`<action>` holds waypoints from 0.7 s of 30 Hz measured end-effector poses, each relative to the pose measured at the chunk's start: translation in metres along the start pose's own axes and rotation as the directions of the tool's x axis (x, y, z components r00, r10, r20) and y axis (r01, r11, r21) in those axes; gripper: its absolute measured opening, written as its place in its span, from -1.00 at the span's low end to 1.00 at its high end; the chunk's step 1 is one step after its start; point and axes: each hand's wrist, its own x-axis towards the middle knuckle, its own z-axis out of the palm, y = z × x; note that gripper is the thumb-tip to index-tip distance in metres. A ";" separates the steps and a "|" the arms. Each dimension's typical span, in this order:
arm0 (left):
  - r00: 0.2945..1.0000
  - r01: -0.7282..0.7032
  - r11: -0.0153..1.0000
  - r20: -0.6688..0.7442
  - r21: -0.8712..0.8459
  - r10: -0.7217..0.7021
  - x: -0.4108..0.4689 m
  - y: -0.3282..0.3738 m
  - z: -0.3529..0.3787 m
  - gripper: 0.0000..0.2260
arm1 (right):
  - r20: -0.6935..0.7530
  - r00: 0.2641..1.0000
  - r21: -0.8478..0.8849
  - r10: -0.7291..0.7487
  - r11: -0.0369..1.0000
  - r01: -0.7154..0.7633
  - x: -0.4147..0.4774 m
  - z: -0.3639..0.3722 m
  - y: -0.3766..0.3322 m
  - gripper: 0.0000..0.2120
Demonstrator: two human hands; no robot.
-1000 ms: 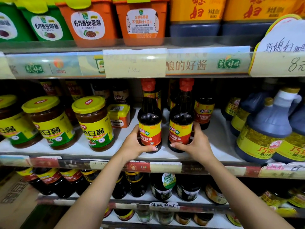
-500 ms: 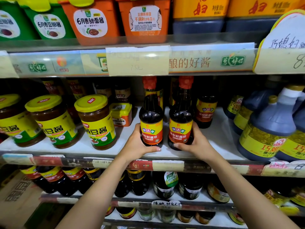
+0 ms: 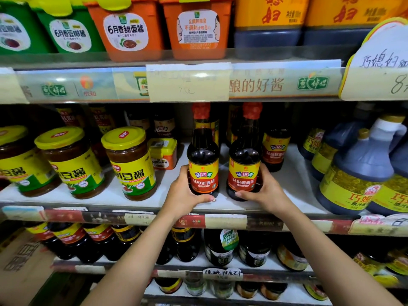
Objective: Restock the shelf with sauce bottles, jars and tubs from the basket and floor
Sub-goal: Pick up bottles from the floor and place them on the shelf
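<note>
Left grip (image 3: pixel 183 196) curled round left bottle (image 3: pixel 204 171); right grip (image 3: pixel 266 191) round right bottle (image 3: pixel 244 173), 3 o'clock of first, both on shelf (image 3: pixel 132 202) front. Probably heavy, slick, breakable: hold label band.

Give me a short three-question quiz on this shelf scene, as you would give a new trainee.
1. True or false: the left hand holds nothing.
2. The caps of the left bottle and the right bottle are: A green, B red, C white.
3. Fill in: the big dark jugs stand to the ____ of the right hand.

Key: 1 false, it grips the left bottle; 2 B; 3 right.
</note>
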 end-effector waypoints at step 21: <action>0.999 0.001 1.000 0.045 -0.021 0.000 0.003 -0.001 -0.003 -0.24 | -0.053 0.998 -0.066 -0.015 0.998 0.011 -0.003 0.003 -0.007 -0.20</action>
